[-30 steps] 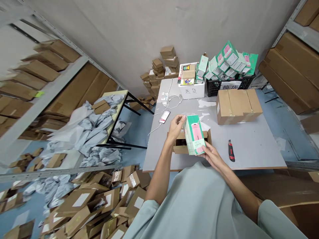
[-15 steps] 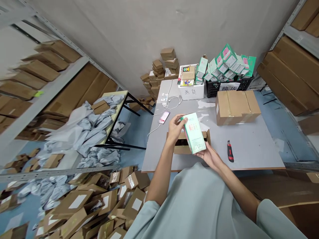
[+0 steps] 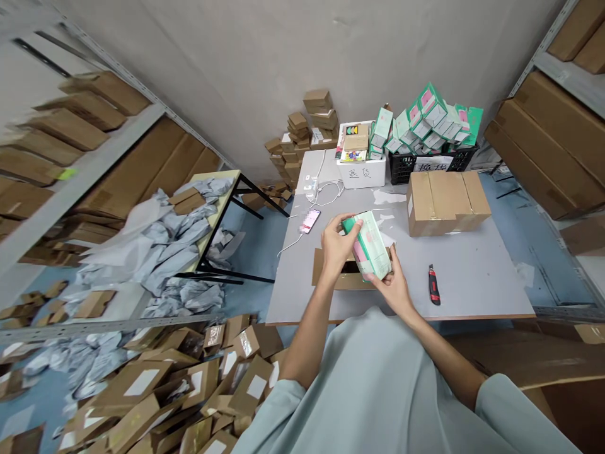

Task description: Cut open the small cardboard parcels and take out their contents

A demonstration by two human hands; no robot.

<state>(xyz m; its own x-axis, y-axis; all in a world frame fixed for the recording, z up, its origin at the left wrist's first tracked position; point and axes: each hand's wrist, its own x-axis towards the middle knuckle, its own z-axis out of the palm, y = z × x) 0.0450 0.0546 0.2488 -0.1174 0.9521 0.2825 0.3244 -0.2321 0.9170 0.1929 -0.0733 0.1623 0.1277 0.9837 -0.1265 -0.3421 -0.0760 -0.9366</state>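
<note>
A green and white box (image 3: 373,247) with a pink side is held tilted between both hands above the table. My left hand (image 3: 339,243) grips its upper left end, thumb on the top face. At its lower right end, my right hand (image 3: 394,284) has its fingers round the edge and corner. Beneath the held box lies an open brown carton (image 3: 322,272), its inside dark and partly hidden by the hands and the box. A red and black cutter (image 3: 433,287) rests on the grey table (image 3: 482,277) to the right.
A closed brown carton (image 3: 449,205) stands at the table's right. Behind it are a black crate (image 3: 401,170) heaped with green boxes and a white bin (image 3: 362,174). A phone (image 3: 311,221) with a cable lies at the left. Cartons litter the floor at lower left.
The green and white box has been turned in both hands, so more of its pink side and green end shows. My right hand's fingers have moved up around its right edge.
</note>
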